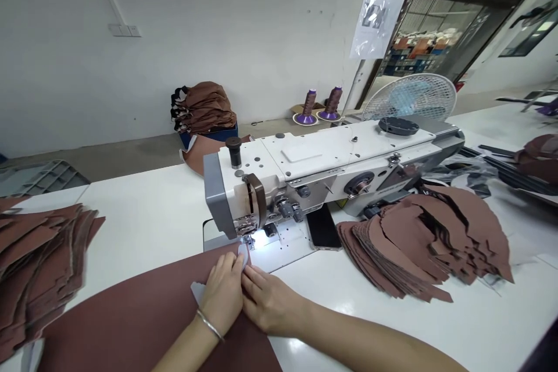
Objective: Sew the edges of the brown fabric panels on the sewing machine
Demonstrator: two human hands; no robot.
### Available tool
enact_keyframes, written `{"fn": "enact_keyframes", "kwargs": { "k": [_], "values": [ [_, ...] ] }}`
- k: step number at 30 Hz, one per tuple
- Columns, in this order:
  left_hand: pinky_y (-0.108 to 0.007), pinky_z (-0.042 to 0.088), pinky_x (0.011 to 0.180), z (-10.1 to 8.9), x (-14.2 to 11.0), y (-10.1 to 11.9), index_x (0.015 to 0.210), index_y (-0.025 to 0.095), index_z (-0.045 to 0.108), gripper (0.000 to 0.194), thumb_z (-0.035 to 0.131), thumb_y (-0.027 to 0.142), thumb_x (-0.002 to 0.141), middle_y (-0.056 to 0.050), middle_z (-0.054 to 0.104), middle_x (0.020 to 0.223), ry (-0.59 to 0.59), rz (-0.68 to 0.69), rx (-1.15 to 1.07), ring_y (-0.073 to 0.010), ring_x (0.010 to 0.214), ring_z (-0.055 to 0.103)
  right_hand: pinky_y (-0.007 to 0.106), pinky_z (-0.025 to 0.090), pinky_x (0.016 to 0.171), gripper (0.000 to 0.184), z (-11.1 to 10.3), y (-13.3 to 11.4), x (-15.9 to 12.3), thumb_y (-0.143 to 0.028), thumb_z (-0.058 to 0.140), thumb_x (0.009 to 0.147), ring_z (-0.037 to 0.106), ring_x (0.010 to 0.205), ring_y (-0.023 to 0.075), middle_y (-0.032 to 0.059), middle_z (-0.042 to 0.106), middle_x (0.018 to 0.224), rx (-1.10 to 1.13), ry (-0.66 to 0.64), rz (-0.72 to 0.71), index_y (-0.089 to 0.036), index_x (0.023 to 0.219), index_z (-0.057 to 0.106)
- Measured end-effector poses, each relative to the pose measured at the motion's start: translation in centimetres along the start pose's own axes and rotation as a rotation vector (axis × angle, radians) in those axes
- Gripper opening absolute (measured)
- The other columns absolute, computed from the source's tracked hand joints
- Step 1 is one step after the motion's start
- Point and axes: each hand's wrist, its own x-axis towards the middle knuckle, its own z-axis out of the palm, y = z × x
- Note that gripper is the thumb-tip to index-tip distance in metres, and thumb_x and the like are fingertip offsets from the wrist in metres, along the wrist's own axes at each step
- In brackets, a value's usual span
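A large brown leather-like panel [143,308] lies on the white table, its far corner up at the lit needle area of a sewing machine [314,154]. At that corner a light grey strip [243,254] shows along the panel's edge. My left hand [223,290], a bangle on its wrist, presses down on the panel with its fingers closed on the strip. Right beside it, touching it, my right hand [270,302] pinches the same strip near the panel's right edge. The fingertips partly hide what lies between them.
Stacked brown pieces lie left [43,267] and right [418,238]. A black phone [323,228] rests beside the machine bed. Behind stand thread cones [308,106], a fan [410,99] and a blue bin [209,135] of brown pieces. A grey crate [43,179] is at far left.
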Motion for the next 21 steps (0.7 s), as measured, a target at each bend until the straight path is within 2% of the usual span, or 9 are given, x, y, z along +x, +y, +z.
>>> {"fn": "enact_keyframes", "kwargs": {
  "k": [4, 8, 14, 21],
  "values": [
    [-0.035, 0.037, 0.094, 0.1, 0.8, 0.1, 0.135, 0.017, 0.042, 0.048, 0.025, 0.021, 0.091, -0.008, 0.052, 0.112, -0.042, -0.024, 0.028, -0.0226, 0.106, 0.044, 0.05, 0.047, 0.094, 0.025, 0.0, 0.2, 0.1, -0.014, 0.044, 0.088, 0.057, 0.11, 0.0339, 0.0268, 0.062, 0.108, 0.016, -0.011, 0.034, -0.002, 0.103, 0.061],
    [-0.033, 0.037, 0.093, 0.0, 1.7, 0.6, 0.137, 0.021, 0.04, 0.048, 0.026, 0.02, 0.091, -0.007, 0.051, 0.111, -0.04, -0.038, 0.02, -0.0216, 0.107, 0.044, 0.049, 0.044, 0.098, 0.024, -0.2, 1.0, 0.0, -0.014, 0.045, 0.089, 0.056, 0.112, 0.0333, 0.0266, 0.062, 0.109, 0.016, -0.012, 0.042, -0.002, 0.103, 0.061],
    [-0.034, 0.037, 0.094, -0.5, 2.3, 1.2, 0.135, 0.017, 0.043, 0.047, 0.025, 0.018, 0.091, -0.009, 0.05, 0.112, -0.051, -0.04, 0.031, -0.0221, 0.107, 0.044, 0.052, 0.042, 0.098, 0.026, -0.1, 1.4, -0.3, -0.015, 0.046, 0.086, 0.057, 0.11, 0.0366, 0.0261, 0.062, 0.108, -0.004, -0.003, 0.041, -0.001, 0.103, 0.061],
    [-0.037, 0.038, 0.096, -0.2, 2.5, 0.9, 0.138, 0.014, 0.039, 0.049, 0.025, 0.017, 0.092, -0.011, 0.05, 0.117, -0.067, -0.02, 0.035, -0.0243, 0.111, 0.043, 0.051, 0.043, 0.097, 0.026, -0.1, 1.2, -0.1, -0.013, 0.042, 0.087, 0.056, 0.111, 0.0338, 0.025, 0.063, 0.107, -0.012, -0.013, 0.062, -0.003, 0.101, 0.062]
  ]
}}
